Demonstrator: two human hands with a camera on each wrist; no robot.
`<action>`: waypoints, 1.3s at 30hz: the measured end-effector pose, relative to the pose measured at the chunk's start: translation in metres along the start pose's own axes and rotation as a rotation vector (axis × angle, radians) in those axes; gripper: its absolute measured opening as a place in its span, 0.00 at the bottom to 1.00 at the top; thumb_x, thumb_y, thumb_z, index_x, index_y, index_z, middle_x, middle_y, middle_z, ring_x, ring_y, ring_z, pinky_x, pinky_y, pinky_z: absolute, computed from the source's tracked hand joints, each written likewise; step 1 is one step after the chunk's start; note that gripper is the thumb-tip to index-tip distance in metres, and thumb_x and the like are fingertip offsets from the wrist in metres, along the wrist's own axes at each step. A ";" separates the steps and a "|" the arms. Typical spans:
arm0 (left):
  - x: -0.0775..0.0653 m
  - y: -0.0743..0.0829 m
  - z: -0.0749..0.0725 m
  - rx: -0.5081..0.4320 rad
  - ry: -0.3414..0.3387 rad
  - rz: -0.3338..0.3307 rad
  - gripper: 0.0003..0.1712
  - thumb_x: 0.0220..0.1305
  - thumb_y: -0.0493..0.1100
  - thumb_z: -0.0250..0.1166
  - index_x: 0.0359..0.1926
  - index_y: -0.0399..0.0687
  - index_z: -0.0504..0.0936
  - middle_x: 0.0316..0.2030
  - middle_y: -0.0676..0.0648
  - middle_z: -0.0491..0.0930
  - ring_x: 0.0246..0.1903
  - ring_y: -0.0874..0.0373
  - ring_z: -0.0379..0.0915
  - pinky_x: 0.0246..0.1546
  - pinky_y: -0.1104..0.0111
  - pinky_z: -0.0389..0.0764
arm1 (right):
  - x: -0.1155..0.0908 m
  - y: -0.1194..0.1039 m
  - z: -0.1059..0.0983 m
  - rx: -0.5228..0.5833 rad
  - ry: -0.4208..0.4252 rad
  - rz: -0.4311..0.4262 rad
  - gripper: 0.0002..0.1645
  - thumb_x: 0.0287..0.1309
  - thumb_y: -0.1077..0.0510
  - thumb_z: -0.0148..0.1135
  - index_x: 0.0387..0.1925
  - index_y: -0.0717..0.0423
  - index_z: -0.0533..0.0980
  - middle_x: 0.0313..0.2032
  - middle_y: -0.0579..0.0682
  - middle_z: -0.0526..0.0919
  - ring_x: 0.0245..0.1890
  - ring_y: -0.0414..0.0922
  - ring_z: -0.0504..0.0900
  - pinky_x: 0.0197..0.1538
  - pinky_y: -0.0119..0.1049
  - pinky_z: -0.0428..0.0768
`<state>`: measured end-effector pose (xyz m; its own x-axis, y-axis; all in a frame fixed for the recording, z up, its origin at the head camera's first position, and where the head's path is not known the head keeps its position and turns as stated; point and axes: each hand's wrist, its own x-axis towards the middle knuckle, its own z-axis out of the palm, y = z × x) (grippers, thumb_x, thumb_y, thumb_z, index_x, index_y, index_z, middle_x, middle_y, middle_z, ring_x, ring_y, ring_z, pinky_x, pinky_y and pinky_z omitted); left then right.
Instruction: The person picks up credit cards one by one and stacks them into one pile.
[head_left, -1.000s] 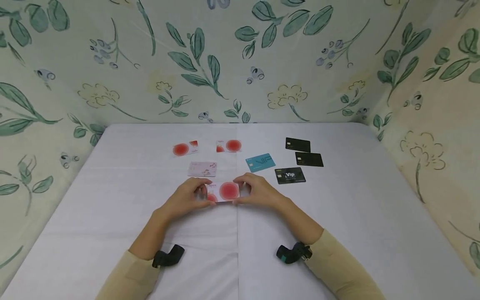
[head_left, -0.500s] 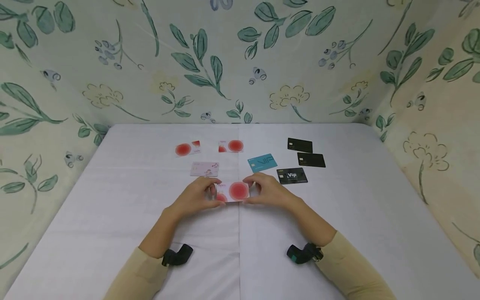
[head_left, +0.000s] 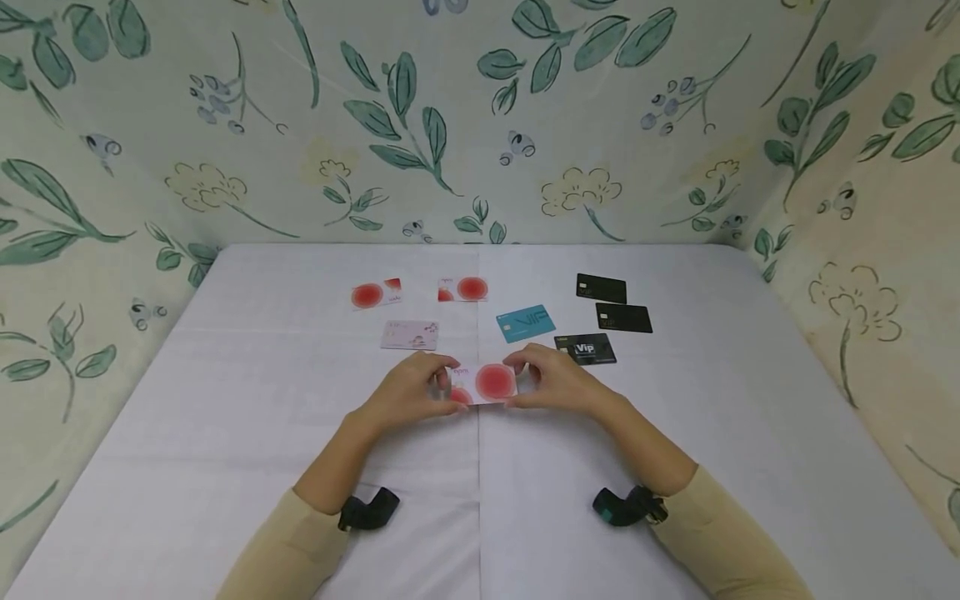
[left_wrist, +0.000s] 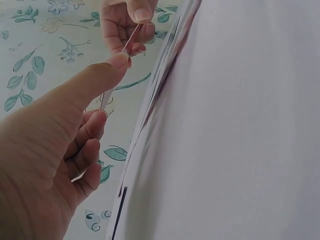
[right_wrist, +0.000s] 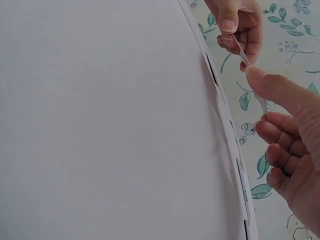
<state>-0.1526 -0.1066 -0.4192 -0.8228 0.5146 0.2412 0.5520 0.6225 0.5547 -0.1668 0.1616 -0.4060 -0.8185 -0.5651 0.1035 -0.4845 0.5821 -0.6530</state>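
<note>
Holds by the two short ends, between pinching fingers of the left hand and of the right hand, a thin white rectangular card with red circles, raised above the white cloth-covered surface, near a flat-lying pale pink rectangular card.

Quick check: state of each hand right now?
Left hand: holding the white card with red circles, left end.
Right hand: holding the same card, right end.
</note>
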 end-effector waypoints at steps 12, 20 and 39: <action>0.008 0.014 0.016 0.037 -0.023 0.036 0.33 0.45 0.55 0.75 0.50 0.44 0.78 0.29 0.57 0.73 0.32 0.64 0.67 0.34 0.73 0.72 | -0.021 0.010 -0.010 0.008 -0.011 0.048 0.32 0.39 0.49 0.77 0.49 0.52 0.78 0.35 0.45 0.77 0.33 0.43 0.72 0.34 0.30 0.74; 0.013 0.021 0.024 0.053 0.001 0.064 0.31 0.44 0.55 0.76 0.47 0.44 0.79 0.27 0.57 0.73 0.33 0.63 0.66 0.36 0.72 0.72 | -0.030 0.015 -0.014 0.015 0.010 0.034 0.33 0.40 0.49 0.77 0.49 0.55 0.77 0.35 0.44 0.77 0.32 0.41 0.71 0.34 0.30 0.73; 0.014 0.025 0.040 0.158 -0.066 -0.036 0.33 0.44 0.62 0.73 0.49 0.50 0.79 0.36 0.54 0.73 0.41 0.59 0.64 0.43 0.66 0.70 | -0.039 0.032 0.001 0.040 0.054 0.058 0.33 0.35 0.51 0.80 0.47 0.55 0.79 0.32 0.42 0.75 0.34 0.40 0.69 0.37 0.30 0.71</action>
<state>-0.1456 -0.0604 -0.4339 -0.8347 0.5246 0.1674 0.5408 0.7236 0.4288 -0.1504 0.2020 -0.4315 -0.8609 -0.4981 0.1038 -0.4236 0.5884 -0.6887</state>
